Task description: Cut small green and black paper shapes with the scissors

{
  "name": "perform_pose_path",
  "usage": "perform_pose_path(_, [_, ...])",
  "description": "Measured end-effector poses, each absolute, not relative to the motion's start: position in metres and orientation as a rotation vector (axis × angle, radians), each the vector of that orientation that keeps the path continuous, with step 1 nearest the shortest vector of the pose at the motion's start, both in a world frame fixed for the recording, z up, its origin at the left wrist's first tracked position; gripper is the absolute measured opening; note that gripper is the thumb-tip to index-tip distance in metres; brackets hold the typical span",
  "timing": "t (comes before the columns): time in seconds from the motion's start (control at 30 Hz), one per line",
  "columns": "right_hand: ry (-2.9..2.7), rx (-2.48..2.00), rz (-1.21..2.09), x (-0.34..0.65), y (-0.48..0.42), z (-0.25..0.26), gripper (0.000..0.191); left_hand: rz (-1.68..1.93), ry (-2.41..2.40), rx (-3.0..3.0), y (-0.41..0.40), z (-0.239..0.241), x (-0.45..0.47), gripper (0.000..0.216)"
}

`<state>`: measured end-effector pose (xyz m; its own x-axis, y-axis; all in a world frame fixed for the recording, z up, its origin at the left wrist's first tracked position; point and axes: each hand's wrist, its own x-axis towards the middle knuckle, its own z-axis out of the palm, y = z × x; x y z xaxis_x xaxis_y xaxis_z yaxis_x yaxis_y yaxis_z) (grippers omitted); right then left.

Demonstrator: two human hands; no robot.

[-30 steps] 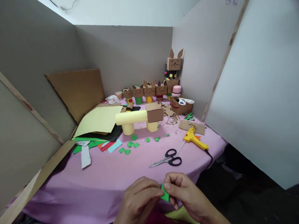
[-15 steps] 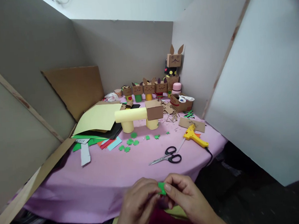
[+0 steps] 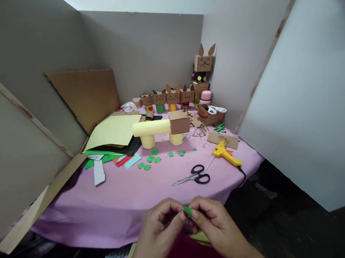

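A small green paper piece is pinched between my two hands, just off the table's front edge. My left hand grips its left side with thumb and fingertips. On the other side, my right hand has thumb and forefinger closed on it. The fingers cover much of the piece, so its full outline is hidden. Beyond my hands lie black-handled scissors, their blades pointing left. Several green paper flower shapes are scattered further back, in front of a figure of pale yellow tubes with a brown cardboard box head.
A yellow glue gun rests at the right by a cardboard strip, its cord hanging over the edge. Coloured paper sheets are stacked left. Cardboard animal figures stand at the back beside a box with white scissors.
My left thumb has shifted up to press against the green paper piece, and that hand's fingers have rearranged. The view has tipped slightly, so the table sits a bit higher.
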<state>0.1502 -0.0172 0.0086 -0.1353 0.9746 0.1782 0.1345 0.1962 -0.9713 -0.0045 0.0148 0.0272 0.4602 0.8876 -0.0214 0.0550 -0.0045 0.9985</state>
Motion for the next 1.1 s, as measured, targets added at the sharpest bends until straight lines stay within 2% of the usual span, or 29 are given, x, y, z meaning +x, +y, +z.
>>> perform_pose_path(0.4, [-1.53,-1.096,1.02,0.1514,-0.0186,0.0108,0.024,0.915,0.897,1.284,0.012,0.0232,0.0037,0.014])
perform_pose_path(1.1, [-1.52,-1.097,1.023,0.1524,-0.0205,0.013,0.022,0.926,0.912,1.458,0.0099,0.0281,0.0039,0.013])
